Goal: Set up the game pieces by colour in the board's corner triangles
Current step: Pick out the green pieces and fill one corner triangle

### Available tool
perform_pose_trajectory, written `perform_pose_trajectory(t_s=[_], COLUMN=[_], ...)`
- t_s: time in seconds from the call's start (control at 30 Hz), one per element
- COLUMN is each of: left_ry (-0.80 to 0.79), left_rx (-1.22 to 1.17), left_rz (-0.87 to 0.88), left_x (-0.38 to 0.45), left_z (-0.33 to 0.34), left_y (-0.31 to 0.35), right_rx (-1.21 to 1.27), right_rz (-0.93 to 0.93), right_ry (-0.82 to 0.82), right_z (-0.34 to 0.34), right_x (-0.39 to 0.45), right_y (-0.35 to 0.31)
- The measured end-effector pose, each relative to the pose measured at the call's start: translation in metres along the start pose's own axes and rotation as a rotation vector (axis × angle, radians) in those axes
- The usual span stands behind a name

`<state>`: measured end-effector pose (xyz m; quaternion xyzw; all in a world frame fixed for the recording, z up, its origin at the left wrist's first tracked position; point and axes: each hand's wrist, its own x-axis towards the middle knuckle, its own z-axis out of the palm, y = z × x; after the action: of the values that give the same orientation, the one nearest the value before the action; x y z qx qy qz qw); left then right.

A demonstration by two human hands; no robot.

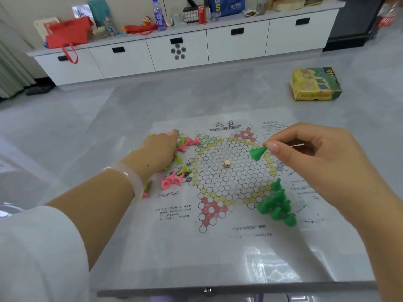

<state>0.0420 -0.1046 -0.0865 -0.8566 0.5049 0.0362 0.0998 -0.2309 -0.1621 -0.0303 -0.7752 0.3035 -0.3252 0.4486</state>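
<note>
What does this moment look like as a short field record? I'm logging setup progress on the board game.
board: printed paper game board with hexagon cells, flat on the grey table
right hand: right hand pinches one dark green cone-shaped plastic piece above the board's right side
left hand: left hand rests on the loose pile of pink and light green pieces at the board's left edge
placed: cluster of dark green pieces in the near right corner triangle
centre: small beige die
floor: yellow and green cardboard box
</note>
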Motion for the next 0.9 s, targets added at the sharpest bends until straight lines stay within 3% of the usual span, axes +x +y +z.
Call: perform_pose_trajectory(t_s=[0.3,0.47,0.53,0.67,0.73,0.83,0.9], left_ry=[0.120,0.241,0.260,0.149,0.071,0.057,0.129], left_rx=[-0.054,-0.348,-0.659,-1.791,-2.082,-2.062,-1.790], left_rz=[-0.048,-0.131,-0.209,-0.344,-0.362,-0.442,-0.485], left_x=[-0.006,-0.008,-0.013,-0.038,-0.052,-0.055,-0.048], left_z=[-0.002,-0.014,-0.021,-0.027,-0.021,-0.016,-0.020], left_y=[-0.010,-0.013,-0.012,-0.003,0.003,0.006,0.002], right_rx=[-0.022,-0.032,-0.031,-0.031,-0.024,-0.018,-0.022], right_rz=[0.006,0.003,0.004,0.009,0.012,0.015,0.012], right_ry=[-0.011,-0.014,-0.017,-0.019,-0.018,-0.021,-0.025], right_z=[0.006,0.007,0.007,0.007,0.008,0.009,0.010], right_x=[0.002,0.002,0.002,0.001,0.001,-0.001,-0.001], right_y=[-0.001,-0.001,-0.001,-0.001,-0.001,0.001,0.001])
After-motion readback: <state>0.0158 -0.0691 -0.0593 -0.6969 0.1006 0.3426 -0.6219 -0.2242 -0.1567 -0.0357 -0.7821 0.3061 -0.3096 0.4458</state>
